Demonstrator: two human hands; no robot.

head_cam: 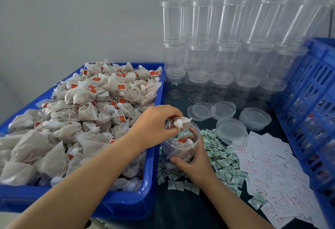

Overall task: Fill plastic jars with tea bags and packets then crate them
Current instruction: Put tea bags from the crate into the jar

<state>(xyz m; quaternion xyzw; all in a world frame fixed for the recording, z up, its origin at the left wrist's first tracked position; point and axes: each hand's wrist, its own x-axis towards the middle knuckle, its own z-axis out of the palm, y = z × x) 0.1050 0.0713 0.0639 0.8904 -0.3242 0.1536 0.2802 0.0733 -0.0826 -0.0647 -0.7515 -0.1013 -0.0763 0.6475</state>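
A clear plastic jar [178,150] leans toward me in the middle of the table, tea bags showing inside it. My right hand [194,161] grips the jar from below and the side. My left hand [155,127] pinches a tea bag [180,121] right over the jar's mouth, its string and red tag hanging into the jar. A blue bin [145,194] on the left is heaped with tea bags [87,112]. Small green-and-white packets [221,158] lie scattered under and right of the jar.
Stacks of empty clear jars [223,47] stand along the back wall. Loose clear lids [232,129] lie in front of them. White paper slips with red print [272,179] cover the table at right. A blue slatted crate [311,101] stands at the right edge.
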